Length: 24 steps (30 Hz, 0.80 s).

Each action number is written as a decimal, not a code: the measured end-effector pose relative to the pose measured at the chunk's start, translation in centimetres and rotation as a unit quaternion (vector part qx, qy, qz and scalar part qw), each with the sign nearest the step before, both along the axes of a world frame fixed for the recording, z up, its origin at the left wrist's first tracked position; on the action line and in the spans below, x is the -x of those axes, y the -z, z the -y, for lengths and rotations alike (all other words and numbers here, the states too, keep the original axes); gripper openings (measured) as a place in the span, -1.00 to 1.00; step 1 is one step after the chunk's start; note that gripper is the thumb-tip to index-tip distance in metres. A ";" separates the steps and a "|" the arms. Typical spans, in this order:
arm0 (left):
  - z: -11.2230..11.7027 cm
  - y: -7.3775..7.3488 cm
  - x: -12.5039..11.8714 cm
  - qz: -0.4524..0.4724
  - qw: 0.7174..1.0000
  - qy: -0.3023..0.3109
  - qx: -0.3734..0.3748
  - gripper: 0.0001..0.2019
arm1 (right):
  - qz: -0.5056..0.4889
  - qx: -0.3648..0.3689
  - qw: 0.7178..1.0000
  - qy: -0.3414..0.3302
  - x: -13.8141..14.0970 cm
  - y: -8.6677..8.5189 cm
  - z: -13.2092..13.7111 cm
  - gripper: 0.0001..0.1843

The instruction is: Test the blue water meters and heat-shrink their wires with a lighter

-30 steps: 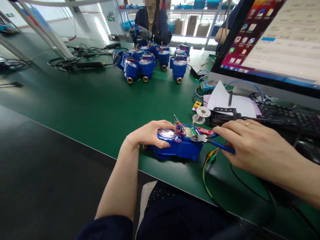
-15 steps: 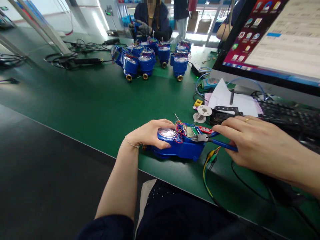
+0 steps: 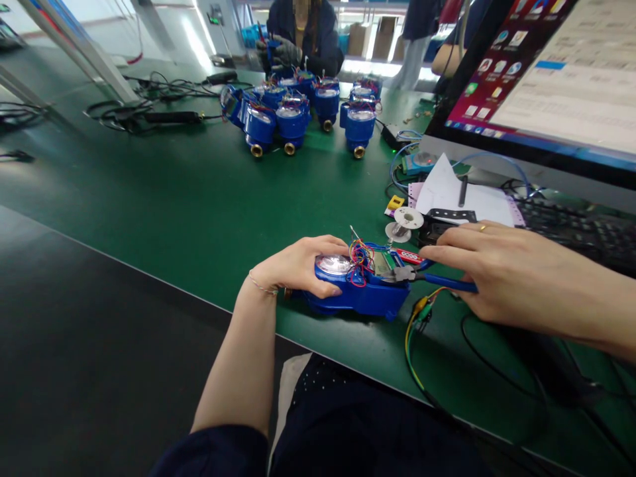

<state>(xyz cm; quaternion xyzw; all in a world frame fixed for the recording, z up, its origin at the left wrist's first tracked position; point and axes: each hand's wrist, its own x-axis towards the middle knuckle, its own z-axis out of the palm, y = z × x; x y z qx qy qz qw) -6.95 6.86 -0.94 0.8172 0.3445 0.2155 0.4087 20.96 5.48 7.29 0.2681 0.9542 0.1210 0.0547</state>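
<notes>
A blue water meter (image 3: 358,295) with a round dial and a tangle of coloured wires (image 3: 360,257) lies on the green table (image 3: 199,199) near its front edge. My left hand (image 3: 298,265) is wrapped over the meter's left end, thumb along its side. My right hand (image 3: 489,268) grips blue-handled pliers (image 3: 437,279); their metal jaws rest at the meter's right top, beside the wires. Yellow and green clip leads (image 3: 415,318) trail from under the pliers toward me.
Several blue meters (image 3: 298,116) stand at the table's far side, where another person in dark clothes (image 3: 305,40) works. A monitor (image 3: 541,79), keyboard (image 3: 576,228), papers (image 3: 462,195), a solder spool (image 3: 402,222) and a black bracket (image 3: 450,218) crowd the right. Black cables (image 3: 144,112) lie far left.
Both hands stay on the meter and pliers. The view has shifted slightly, and my right hand has edged a little to the right and up.
</notes>
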 end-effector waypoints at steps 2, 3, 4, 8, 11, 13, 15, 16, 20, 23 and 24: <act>0.1 -0.2 0.0 0.003 1.000 0.003 0.006 -0.45 | 0.008 0.000 1.000 -0.005 0.0 0.0 0.0 -0.58; 0.1 -0.2 -0.1 0.004 1.000 0.004 0.007 -0.45 | 0.010 0.002 1.000 -0.007 0.0 -0.1 0.0 -0.59; 0.1 -0.3 -0.1 0.004 1.000 0.004 0.008 -0.46 | 0.009 0.006 1.000 -0.008 0.0 -0.1 0.0 -0.60; 0.1 -0.3 -0.1 0.004 1.000 0.004 0.006 -0.46 | -0.005 0.023 1.000 -0.006 0.0 0.1 0.0 -0.62; 0.1 -0.2 -0.1 0.006 1.000 0.004 0.004 -0.45 | -0.024 0.015 0.999 -0.014 -0.1 0.3 0.1 -0.57; 0.1 -0.1 -0.1 0.005 1.000 0.005 0.002 -0.45 | -0.028 0.006 0.999 -0.019 -0.2 0.5 0.3 -0.53; 0.1 -0.1 0.0 0.005 1.000 0.001 0.003 -0.45 | -0.021 -0.009 1.000 -0.016 -0.3 0.7 0.5 -0.52; 0.2 -0.1 0.0 0.006 1.000 -0.001 0.006 -0.46 | -0.017 -0.019 1.000 -0.015 -0.4 0.8 0.7 -0.54; 0.3 -0.3 -0.1 0.012 1.000 -0.004 0.025 -0.47 | -0.018 -0.080 0.996 -0.041 -0.4 1.0 1.4 -0.64; 0.4 -0.4 -0.1 0.005 1.000 -0.004 0.030 -0.47 | -0.005 -0.135 0.990 -0.046 -0.3 1.0 2.0 -0.64; 0.4 -0.4 -0.1 0.002 1.000 -0.005 0.030 -0.47 | 0.001 -0.148 0.988 -0.042 -0.2 0.9 2.1 -0.64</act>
